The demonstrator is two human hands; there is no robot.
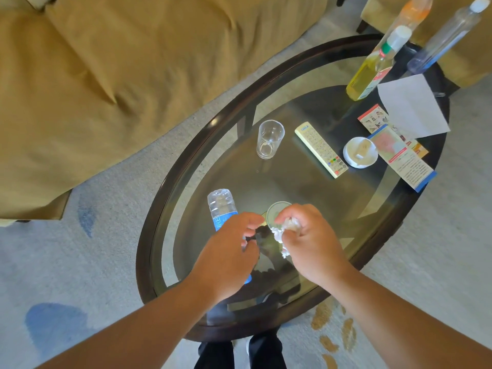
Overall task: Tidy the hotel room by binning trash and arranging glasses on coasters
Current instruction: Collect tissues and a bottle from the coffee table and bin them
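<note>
The right hand (310,235) is curled tight round a scrunched white tissue (286,231), just above the near end of the table (159,209). The left hand (229,251) is right beside it, with bent fingers (250,230) close to the tissue. I cannot tell if they hold anything.

Under the left hand lies a bottle (221,207) on its side, with its blue label partly hidden. A round coaster (277,210) lies flat on the table just past the hands, and the right hand covers part of it.

The glass (270,139) stands up straight farther back, on the bare table top, well apart from the coaster. Beside it lies a remote (320,149), then a white dish (360,155) with something small in it.

At the far end there are leaflets (399,153), a white paper (412,107) and three tall bottles: a yellow one (368,75), a clear one (447,38) and one with orange on it (415,9).

A tan sofa (106,75) is on the left. The rug (53,262) is pale with blue spots.
</note>
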